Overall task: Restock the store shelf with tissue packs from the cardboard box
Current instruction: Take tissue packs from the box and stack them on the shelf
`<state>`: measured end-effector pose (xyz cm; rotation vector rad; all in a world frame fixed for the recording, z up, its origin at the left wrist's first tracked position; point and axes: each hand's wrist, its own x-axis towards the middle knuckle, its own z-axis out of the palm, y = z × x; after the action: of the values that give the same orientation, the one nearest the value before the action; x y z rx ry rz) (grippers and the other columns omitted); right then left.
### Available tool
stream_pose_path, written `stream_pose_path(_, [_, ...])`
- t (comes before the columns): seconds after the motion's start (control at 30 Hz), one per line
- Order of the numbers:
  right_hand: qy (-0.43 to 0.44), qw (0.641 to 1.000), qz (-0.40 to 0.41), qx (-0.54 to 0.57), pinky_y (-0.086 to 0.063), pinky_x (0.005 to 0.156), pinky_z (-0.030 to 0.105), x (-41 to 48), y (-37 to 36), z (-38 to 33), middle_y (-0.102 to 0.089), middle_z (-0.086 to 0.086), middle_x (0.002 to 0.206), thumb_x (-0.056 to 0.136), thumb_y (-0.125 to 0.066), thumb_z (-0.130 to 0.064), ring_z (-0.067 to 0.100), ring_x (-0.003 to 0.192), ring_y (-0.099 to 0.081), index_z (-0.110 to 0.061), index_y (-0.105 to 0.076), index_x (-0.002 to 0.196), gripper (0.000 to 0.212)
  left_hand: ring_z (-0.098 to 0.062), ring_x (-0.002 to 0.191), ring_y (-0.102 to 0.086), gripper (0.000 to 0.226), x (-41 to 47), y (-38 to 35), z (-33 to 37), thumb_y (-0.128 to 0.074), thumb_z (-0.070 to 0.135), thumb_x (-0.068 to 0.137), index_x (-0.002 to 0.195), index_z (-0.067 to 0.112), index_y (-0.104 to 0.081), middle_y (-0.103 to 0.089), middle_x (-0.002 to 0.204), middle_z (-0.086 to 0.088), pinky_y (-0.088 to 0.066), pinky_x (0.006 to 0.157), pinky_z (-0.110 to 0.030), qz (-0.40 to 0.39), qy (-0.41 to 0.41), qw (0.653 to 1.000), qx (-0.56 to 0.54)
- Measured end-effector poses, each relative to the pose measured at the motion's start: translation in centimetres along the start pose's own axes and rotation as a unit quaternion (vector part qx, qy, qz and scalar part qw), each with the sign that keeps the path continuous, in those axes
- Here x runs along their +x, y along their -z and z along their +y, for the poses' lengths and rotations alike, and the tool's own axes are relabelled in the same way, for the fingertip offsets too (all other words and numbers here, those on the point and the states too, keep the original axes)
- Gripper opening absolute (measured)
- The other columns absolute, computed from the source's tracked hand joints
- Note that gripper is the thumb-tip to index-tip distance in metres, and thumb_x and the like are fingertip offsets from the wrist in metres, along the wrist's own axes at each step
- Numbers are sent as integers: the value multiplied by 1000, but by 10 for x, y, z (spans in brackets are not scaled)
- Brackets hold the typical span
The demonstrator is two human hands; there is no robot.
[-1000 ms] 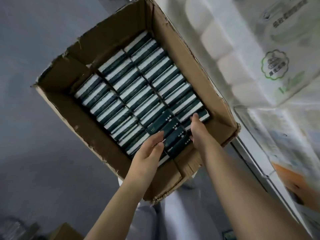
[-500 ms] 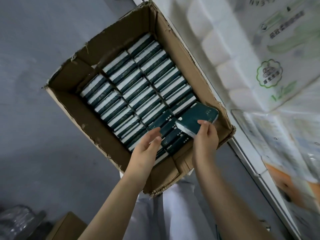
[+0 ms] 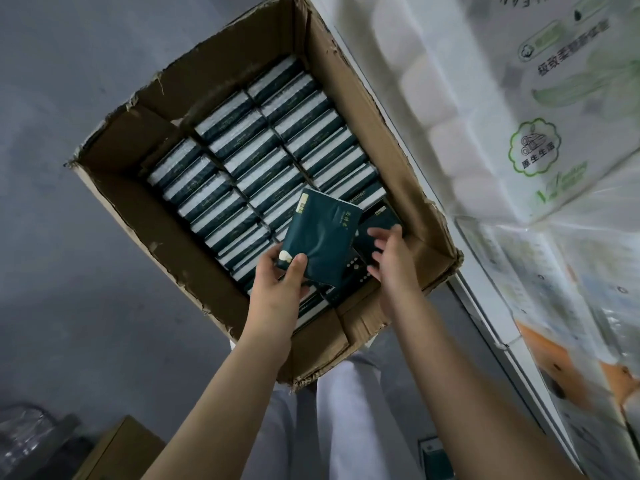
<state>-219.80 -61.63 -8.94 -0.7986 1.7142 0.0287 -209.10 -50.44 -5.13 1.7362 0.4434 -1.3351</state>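
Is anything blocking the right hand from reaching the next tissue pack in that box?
Nothing visible does. The right hand, fingers open, is right at the next pack in the cardboard box's near corner. The held pack in the left hand's grip is raised beside it, covering only its left edge in view.

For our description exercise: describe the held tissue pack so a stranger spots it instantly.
Find the open brown cardboard box packed with dark green tissue packs standing on edge. Above its near rows, the left hand grips one pack. Only it is lifted clear, broad face showing.
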Motion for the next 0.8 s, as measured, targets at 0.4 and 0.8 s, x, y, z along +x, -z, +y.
stream_pose_path(0.4, [-141,990,18,0,-44,102,45,116,-12,17,-52,17,140,100,-43,-27,34,129,-51,-5,-50,137,43,-14,100,-67,29,39,16,-24,-60,27,94,122,26,-53,-66,113,0,-53,81,-28,10,19,1000,-14])
stream_pose_path(0.8, [-194,974,-18,111,-44,81,24,116,-18,13,-48,-2,120,101,-49,-31,21,122,-47,-16,-45,139,40,-12,97,-68,32,53,5,-37,-58,27,95,126,21,-53,-66,113,0,-52,76,-25,10,9,1000,-1])
